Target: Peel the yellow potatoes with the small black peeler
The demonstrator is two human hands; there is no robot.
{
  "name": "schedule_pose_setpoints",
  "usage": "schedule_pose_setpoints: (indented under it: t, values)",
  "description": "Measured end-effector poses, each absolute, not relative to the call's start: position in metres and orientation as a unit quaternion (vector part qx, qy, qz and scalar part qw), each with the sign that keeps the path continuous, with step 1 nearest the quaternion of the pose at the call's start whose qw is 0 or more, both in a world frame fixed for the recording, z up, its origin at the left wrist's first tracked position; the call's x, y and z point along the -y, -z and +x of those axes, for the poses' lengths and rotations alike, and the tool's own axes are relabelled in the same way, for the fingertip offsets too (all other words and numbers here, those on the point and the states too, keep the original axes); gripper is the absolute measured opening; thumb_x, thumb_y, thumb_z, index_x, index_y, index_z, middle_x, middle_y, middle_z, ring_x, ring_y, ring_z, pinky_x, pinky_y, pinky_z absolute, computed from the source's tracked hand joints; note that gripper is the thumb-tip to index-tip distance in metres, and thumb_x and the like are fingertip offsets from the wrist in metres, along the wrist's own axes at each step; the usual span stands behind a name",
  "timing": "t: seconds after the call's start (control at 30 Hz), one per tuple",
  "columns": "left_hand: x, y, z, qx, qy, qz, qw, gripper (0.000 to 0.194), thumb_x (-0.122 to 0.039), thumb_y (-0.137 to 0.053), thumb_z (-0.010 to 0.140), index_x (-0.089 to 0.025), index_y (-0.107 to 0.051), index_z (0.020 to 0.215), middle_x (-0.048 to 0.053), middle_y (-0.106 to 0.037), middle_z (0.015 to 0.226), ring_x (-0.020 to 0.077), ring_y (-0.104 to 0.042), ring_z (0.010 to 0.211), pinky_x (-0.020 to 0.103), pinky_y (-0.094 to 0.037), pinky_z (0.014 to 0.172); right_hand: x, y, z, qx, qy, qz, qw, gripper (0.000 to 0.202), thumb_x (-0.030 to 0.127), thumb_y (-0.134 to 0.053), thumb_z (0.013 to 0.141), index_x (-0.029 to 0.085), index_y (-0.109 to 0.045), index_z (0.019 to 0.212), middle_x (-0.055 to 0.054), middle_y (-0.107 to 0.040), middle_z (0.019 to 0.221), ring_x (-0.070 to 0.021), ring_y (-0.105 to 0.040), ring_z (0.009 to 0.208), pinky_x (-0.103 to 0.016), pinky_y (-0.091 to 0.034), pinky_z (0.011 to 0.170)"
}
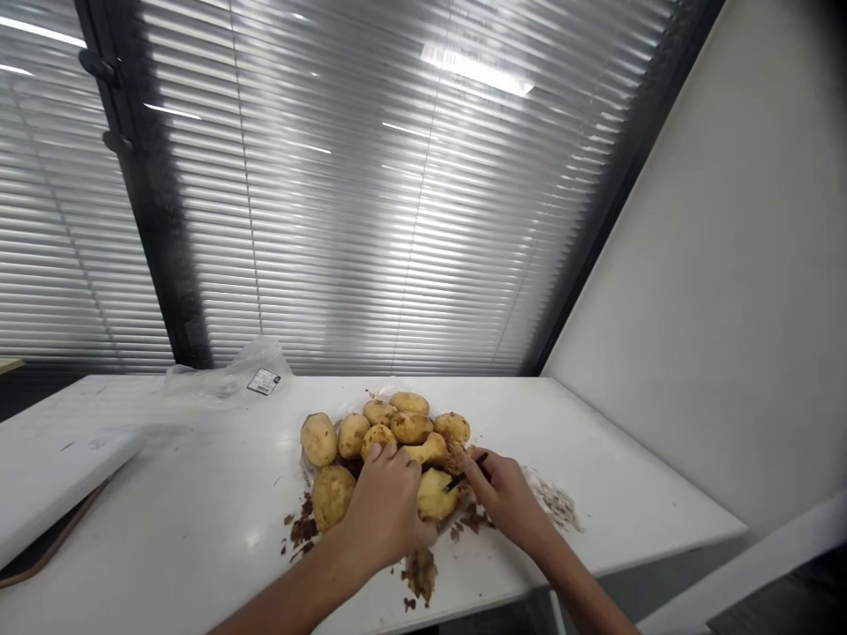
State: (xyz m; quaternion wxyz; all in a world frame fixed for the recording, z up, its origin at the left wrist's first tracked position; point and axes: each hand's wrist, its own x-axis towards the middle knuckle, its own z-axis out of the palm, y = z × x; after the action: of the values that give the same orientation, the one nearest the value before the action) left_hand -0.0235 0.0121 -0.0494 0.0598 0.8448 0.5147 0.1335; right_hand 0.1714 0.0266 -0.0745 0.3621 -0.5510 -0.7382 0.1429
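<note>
Several potatoes (411, 428) lie in a cluster on the white table (218, 503). My left hand (390, 498) is wrapped round the left side of a partly peeled potato (435, 496) at the front of the cluster. In my right hand (503, 494) is a thin black tool (467, 472), its tip against that potato's pale surface. Another pale, peeled-looking potato (429, 450) lies just behind it. Brown peelings (421, 575) are scattered in front and to both sides of the potatoes.
A clear plastic bag with a label (263, 381) lies at the back left. A white flat object (59, 485) rests at the left edge. Shavings (556, 504) lie right of my right hand. Window blinds (371, 194) stand behind, a wall (715, 265) at right.
</note>
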Motion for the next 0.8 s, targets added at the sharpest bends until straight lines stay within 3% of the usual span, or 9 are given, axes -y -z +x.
schedule_pose_setpoints:
  t: [0.57,0.8]
  values:
    - [-0.0115,0.0474,-0.0234,-0.516,-0.122,0.845,0.063,0.032,-0.042,-0.064,0.065,-0.019,-0.063,0.085,0.009,-0.063,0.095,0.0314,-0.052,0.103,0.044,-0.034,0.096,-0.0260,0.0784,0.1739,0.742,-0.165,-0.531,0.374,0.040,0.045,-0.041,0.093,0.020,-0.053,0.064,-0.001,-0.059,0.053,-0.0151,-0.052,0.049,-0.025,-0.037,0.049]
    - [-0.0125,0.0518,-0.0229,-0.513,-0.130,0.847,0.055,0.035,-0.042,-0.065,0.063,-0.017,-0.064,0.087,0.011,-0.064,0.096,0.0310,-0.052,0.103,0.044,-0.035,0.095,-0.0214,0.0836,0.1747,0.730,-0.178,-0.538,0.382,0.041,0.045,-0.040,0.094,0.021,-0.051,0.063,0.001,-0.054,0.049,-0.0142,-0.049,0.047,-0.025,-0.036,0.048]
